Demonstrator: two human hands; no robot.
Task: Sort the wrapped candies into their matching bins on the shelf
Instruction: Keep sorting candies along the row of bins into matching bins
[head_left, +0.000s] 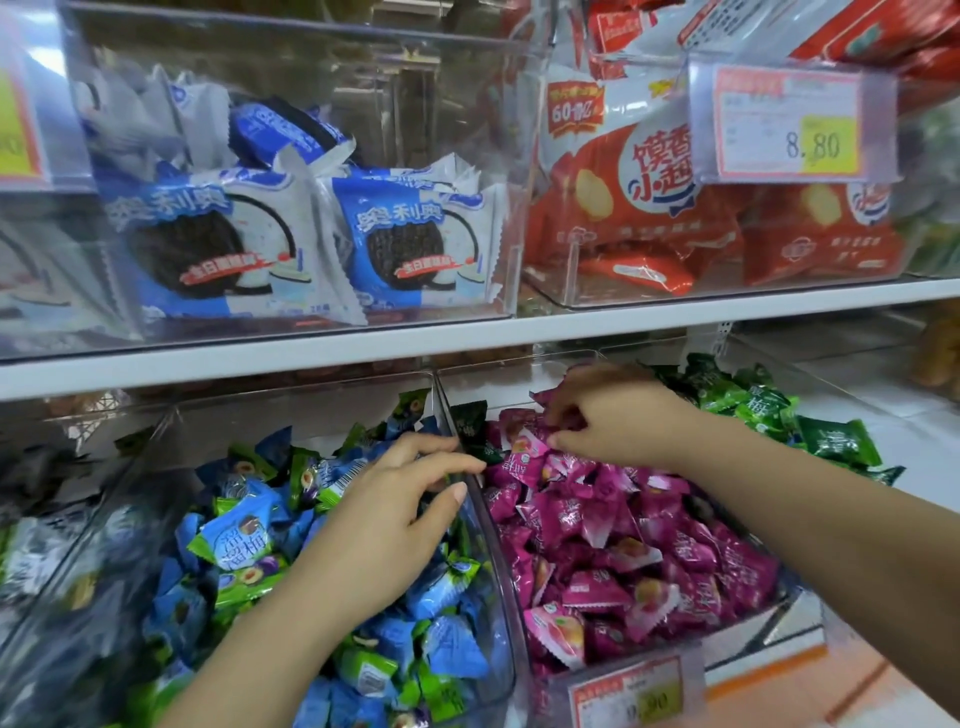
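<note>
– Left hand (395, 499) over the blue-and-green candies (234, 540), fingers half curled at the clear wall between bins (483, 519). Cannot tell if the grip holds anything.
– And the stray?
– Dark green candy (470, 415), standing on end just past those fingertips. Right hand (618, 415), beside it, pinches a pink candy (569, 423). Matching green pile (831, 441) lies far right.
</note>
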